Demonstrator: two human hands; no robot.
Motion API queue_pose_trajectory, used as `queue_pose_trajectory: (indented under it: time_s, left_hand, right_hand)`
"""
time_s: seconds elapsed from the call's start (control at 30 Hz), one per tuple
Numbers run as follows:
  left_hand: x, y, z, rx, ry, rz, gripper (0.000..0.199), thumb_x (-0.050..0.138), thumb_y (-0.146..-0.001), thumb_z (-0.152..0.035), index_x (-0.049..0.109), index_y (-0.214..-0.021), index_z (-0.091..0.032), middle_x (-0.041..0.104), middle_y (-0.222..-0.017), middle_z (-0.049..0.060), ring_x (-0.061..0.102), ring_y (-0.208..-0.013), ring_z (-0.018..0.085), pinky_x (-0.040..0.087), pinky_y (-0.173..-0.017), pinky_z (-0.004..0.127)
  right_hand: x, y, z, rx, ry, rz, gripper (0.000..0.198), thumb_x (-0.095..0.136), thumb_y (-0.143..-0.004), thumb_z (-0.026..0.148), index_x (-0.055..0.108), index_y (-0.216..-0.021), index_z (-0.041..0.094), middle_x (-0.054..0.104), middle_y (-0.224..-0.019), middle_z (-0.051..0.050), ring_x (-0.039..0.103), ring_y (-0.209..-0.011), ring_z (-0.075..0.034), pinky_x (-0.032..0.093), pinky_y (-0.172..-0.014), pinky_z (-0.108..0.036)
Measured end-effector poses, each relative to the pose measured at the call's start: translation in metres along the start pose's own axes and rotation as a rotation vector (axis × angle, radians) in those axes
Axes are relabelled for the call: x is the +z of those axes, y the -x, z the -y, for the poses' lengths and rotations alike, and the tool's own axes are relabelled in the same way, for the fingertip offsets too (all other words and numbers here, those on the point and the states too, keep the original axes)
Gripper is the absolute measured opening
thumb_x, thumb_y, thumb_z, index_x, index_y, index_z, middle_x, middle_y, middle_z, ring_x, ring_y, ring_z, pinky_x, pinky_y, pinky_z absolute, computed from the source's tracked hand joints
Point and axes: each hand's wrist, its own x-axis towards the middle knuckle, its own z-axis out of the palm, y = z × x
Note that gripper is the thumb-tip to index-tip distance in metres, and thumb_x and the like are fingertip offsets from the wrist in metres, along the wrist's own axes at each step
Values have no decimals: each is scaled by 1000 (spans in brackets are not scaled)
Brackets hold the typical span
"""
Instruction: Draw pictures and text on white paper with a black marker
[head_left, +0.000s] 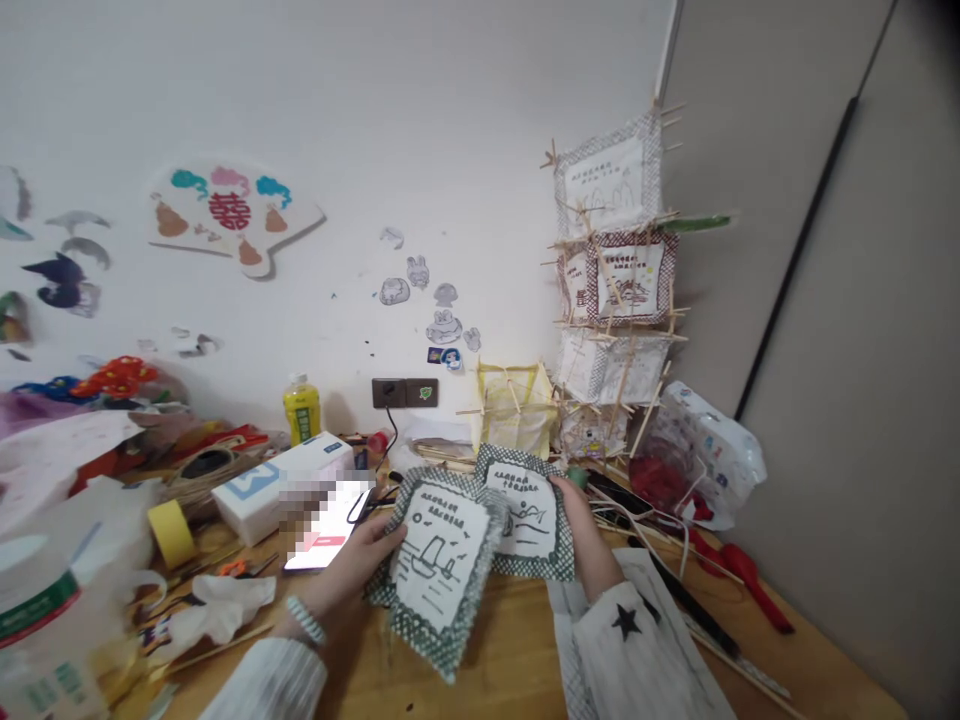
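My left hand (367,550) is closed on a paper drawing with a boat (435,565), framed by a dark green crosshatched border, with its thumb on the front. Part of another green-bordered edge shows behind that sheet. Pinched at its right edge by my right hand (589,530) is a second paper drawing with hills (529,515), with a similar border and handwritten lines on top. The two sheets overlap in the middle, the boat one in front. Under my right sleeve lies a pale patterned sheet (562,630).
A tall lantern-like stick-and-paper frame (626,280) stands at the back right, beside a yellow frame (514,410). Leftward are a white box (285,485), a lit phone (330,530), yellow tape (171,532), a drink bottle (302,410) and a large cup (37,620). Red ribbon (750,580) lies rightward.
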Motion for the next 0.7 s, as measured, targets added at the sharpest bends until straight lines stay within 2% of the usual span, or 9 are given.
queue_pose_trajectory:
  time_s: [0.1,0.17,0.4,0.53,0.7]
  left_hand:
    - [-1,-7,4,-22,-48,-39,17,76,-73,-18,67,-87,-12,72,-81,4,67,-67,17,53,-64,28]
    - [-1,-8,5,-38,-45,-49,16,72,-77,-15,66,-91,-12,71,-82,3,67,-66,16,54,-64,29]
    - [3,-4,3,-54,69,-93,36,76,-72,-19,60,-104,-15,72,-80,8,70,-69,26,57,-62,35]
    - [1,-4,2,-58,90,-135,36,72,-76,-15,58,-109,-15,72,-80,6,70,-70,24,58,-64,35]
    - [-1,-7,5,-84,70,-190,21,61,-90,-20,59,-110,-13,69,-86,3,68,-68,16,57,-65,32]
  right_hand:
    - [1,5,5,63,-29,32,15,67,-58,29,66,-63,15,71,-65,-8,63,-60,-23,51,-60,-34]
    - [2,7,7,85,-44,43,15,67,-59,29,65,-65,16,71,-66,-7,63,-62,-24,51,-60,-34]
    - [1,9,13,116,-46,39,17,68,-56,30,63,-64,16,70,-64,-6,62,-61,-24,50,-62,-35]
    - [1,12,17,93,-49,42,16,66,-59,32,64,-66,17,71,-67,-7,63,-62,-24,50,-61,-35]
    - [-2,9,35,13,-14,40,18,68,-58,33,63,-66,17,70,-65,-3,62,-61,-22,49,-62,-33]
